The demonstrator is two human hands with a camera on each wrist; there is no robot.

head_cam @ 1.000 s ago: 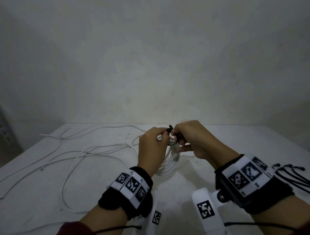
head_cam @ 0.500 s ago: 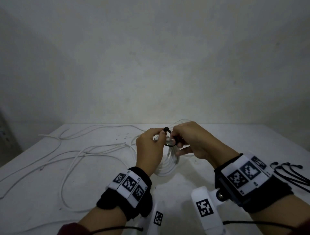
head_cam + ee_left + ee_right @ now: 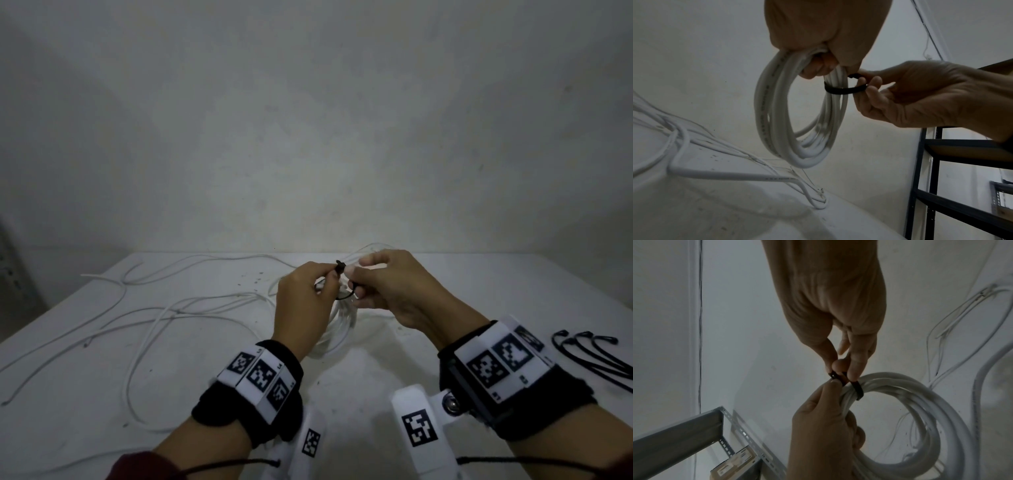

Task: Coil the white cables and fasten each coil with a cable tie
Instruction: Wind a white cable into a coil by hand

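**Hands close together on the tie**

We grip the white coil (image 3: 797, 113) in our left hand (image 3: 301, 308), above the worktop (image 3: 359, 377). Our right hand (image 3: 394, 291) pinches the black cable tie (image 3: 842, 90) looped around its strands. Loose white cables (image 3: 154, 308) sprawl leftward; spare ties (image 3: 589, 356) lie right.

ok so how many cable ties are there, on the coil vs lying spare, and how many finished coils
white cable coil: 1
black tie on the coil: 1
spare black ties: 3, going by their looped ends
total: 5

Spare ties (image 3: 597, 356) (black) cut by right edge
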